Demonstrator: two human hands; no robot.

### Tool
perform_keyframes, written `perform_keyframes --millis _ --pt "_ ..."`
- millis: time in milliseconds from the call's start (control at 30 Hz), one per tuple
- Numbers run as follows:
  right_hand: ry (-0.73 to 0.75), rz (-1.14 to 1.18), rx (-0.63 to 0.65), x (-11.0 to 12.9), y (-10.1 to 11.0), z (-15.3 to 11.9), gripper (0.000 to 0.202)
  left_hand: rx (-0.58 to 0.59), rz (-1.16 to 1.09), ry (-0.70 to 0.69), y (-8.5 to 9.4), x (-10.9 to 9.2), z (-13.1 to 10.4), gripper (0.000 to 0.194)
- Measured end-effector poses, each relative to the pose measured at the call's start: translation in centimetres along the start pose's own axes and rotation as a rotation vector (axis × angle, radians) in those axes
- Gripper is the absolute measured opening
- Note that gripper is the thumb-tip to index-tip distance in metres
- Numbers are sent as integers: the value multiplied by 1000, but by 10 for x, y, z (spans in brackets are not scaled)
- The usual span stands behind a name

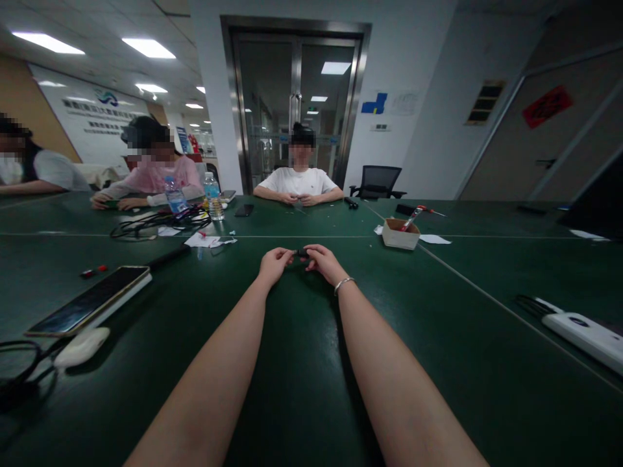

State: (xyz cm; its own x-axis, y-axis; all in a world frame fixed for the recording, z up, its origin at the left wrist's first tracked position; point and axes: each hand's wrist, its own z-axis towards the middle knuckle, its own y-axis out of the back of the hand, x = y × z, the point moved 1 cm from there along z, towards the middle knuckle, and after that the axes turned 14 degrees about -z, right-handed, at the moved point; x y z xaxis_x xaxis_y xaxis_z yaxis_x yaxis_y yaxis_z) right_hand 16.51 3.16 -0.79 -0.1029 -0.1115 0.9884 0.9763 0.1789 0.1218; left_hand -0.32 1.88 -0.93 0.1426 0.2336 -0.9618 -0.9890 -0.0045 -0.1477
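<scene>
And here we are, dead centre: a small black piece (302, 253), up over the green tabletop (302, 363), pinched between two sets of fingertips! Left hand (277, 263) at nine o'clock, thumb and finger closed on one end; right hand (324, 261) at three, grasping the other. Good handling here, I'd judge, means level wrists, a light pinch and both ends in line, low over the surface in case it slips.

But what is it? Fingertips cover much of it; one part or two joined, too small to call. Out toward two-thirty, a cardboard box (400, 239) hides the lower end of its red-and-white tool (411, 219). Around eight o'clock, the black-framed glasses (39, 355) are cut off by the picture's edge.
</scene>
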Motion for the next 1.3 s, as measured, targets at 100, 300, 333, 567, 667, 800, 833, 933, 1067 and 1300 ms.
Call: perform_keyframes --millis 100,300,333,567,667,800,833,933,1067,1300 --pt "-11 30 -16 0 1 0 14 -66 -21 5 1 -1 1 29" --pt "37 -50 33 -1 -1 0 15 17 -37 39 -2 -2 -1 28" --pt "45 -48 36 -1 -1 0 15 21 -32 47 -2 -2 -1 28" --pt "69 -15 62 -3 1 -1 17 52 101 36 1 1 0 30" --pt "78 -18 66 -4 1 -1 18 64 159 19 2 3 0 33" --pt "79 -25 80 -4 1 0 19 53 201 35 2 3 -1 38" --pt "81 -22 84 -5 1 0 20 48 205 38 2 3 -1 40" --pt "82 -14 89 -5 1 0 20 46 212 34 2 3 -1 43" --pt "62 -1 64 -5 0 1 16 80 182 -8 2 6 1 35" --pt "22 3 43 -1 -1 -1 12 87 105 -43 -1 6 0 33"
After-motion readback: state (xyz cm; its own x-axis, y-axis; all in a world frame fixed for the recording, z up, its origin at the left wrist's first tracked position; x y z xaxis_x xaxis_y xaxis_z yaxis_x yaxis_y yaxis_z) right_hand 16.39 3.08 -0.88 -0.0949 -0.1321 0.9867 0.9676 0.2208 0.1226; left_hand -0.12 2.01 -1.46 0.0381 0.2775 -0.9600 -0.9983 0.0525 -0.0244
